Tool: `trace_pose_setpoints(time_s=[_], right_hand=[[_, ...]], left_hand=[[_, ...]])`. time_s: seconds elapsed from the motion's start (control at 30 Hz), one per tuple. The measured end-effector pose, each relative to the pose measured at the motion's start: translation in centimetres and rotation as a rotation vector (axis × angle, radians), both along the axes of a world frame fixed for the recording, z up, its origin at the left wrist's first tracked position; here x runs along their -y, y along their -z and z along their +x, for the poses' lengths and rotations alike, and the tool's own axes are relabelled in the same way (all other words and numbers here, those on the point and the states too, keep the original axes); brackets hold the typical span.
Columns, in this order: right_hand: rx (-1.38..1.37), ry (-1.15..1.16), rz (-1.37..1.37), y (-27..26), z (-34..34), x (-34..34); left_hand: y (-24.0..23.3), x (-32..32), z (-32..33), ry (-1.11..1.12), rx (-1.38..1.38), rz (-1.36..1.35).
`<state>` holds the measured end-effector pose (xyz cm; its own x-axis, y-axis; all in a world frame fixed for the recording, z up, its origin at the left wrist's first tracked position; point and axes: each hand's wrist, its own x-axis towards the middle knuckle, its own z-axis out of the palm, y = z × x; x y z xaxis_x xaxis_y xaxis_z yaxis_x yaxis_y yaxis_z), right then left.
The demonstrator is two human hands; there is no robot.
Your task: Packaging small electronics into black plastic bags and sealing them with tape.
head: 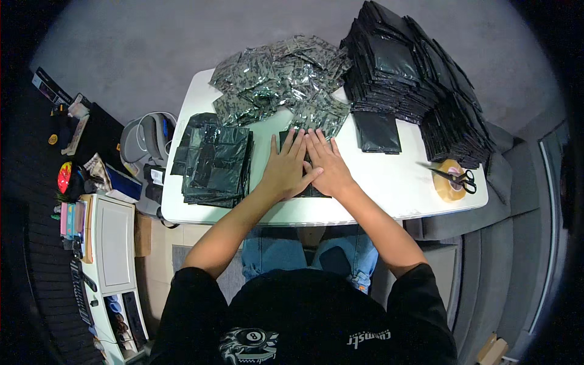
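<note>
My left hand (286, 169) and my right hand (327, 165) lie flat side by side, palms down, on a black plastic packet (314, 192) near the front edge of the white table (383, 191). My left thumb overlaps my right hand. Much of the packet is hidden under them. To the left lies a stack of flat black plastic bags (218, 159). Beyond my fingertips is a heap of camouflage-patterned items in clear, shiny wrapping (283, 73). One square black packet (377, 132) lies to the right of my hands.
Tall stacks of black packets (410, 68) fill the table's back right. Near its right end, black-handled scissors (456, 179) rest on a roll of tape (445, 194). A grey sofa (483, 255) stands at the right, a white cabinet (116, 242) at the left.
</note>
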<state>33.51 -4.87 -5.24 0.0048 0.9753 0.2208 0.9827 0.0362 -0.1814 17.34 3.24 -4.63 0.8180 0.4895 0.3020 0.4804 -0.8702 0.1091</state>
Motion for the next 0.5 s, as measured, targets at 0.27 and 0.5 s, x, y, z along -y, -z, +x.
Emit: trace_pose_setpoints(time_s=[0.27, 0.5], right_hand=[[0.038, 0.02, 0.015, -0.03, -0.33, 0.37], [0.039, 0.035, 0.003, 0.08, -0.42, 0.68]], left_hand=[[-0.04, 0.14, -0.08, -0.012, -0.007, -0.042], [0.1, 0.17, -0.12, -0.02, -0.025, -0.067]])
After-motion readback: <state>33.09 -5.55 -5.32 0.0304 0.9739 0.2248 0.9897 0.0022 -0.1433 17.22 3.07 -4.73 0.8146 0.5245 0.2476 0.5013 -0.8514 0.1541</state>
